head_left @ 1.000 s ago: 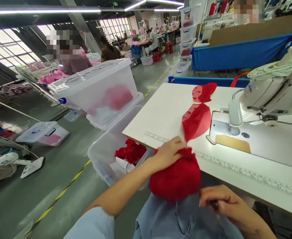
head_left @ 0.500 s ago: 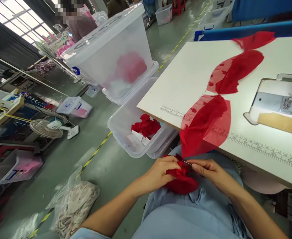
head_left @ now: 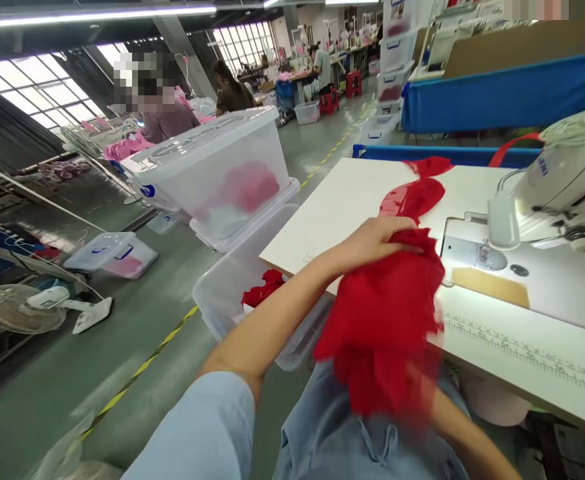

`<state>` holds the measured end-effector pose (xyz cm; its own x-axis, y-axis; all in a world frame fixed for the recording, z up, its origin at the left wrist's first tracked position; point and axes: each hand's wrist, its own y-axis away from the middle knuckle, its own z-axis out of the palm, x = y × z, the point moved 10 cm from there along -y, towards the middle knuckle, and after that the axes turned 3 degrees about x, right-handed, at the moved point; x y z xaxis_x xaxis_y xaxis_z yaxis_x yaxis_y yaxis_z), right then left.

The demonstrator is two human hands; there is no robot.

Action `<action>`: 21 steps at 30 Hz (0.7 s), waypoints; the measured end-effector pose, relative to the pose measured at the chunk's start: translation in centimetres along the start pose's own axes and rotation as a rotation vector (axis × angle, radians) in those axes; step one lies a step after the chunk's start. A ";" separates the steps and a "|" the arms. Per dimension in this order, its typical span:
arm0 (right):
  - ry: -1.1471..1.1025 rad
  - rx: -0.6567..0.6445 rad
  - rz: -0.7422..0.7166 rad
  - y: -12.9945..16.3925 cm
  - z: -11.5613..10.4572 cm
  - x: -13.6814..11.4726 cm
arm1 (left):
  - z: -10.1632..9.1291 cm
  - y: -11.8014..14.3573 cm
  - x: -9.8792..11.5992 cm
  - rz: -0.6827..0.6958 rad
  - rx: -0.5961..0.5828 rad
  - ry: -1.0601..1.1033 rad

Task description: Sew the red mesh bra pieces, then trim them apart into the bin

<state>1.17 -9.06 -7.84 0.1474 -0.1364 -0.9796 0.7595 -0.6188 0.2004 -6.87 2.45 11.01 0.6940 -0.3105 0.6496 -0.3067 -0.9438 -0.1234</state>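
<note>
My left hand (head_left: pixel 372 241) is raised over the near edge of the white sewing table (head_left: pixel 342 207) and grips the top of a bunch of red fabric (head_left: pixel 387 320). The fabric hangs down, blurred, over my lap. My right hand is hidden behind that fabric; only its forearm (head_left: pixel 467 440) shows at the bottom right. More red sheer pieces (head_left: pixel 415 197) lie on the table beyond my left hand, trailing toward the far edge. The sewing machine (head_left: pixel 552 187) stands at the right.
An open clear bin (head_left: pixel 227 293) with red fabric sits on the floor left of the table. A lidded clear bin (head_left: pixel 212 173) stands behind it. A fan (head_left: pixel 17 310) lies on the floor far left. Other people work at distant tables.
My left hand has lifted the red fabric from my lap up to table height. My right hand, earlier pinching the fabric, is now covered by it. The view tilted upward.
</note>
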 end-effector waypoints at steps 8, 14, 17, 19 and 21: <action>0.150 -0.167 -0.020 3.1 -1.0 -3.4 | 2.1 -1.3 -9.5 -0.450 0.189 -0.339; -0.154 -0.496 -0.158 4.3 -0.1 -7.4 | 5.2 8.5 -5.7 -0.364 0.042 -0.105; -0.291 -0.186 -0.069 2.0 -2.0 -5.2 | 6.8 14.2 -4.9 -0.427 0.011 0.198; -0.244 -0.004 0.063 1.1 -2.5 -2.7 | 7.7 17.1 -5.2 -0.500 -0.008 0.282; -0.179 0.034 0.170 0.6 -1.7 -0.9 | 8.3 18.9 -5.7 -0.554 -0.022 0.294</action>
<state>2.59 -8.02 -6.82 0.1543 -0.3742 -0.9144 0.7114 -0.6001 0.3656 -11.18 -14.59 -1.24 0.5467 0.2708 0.7923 0.0317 -0.9523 0.3036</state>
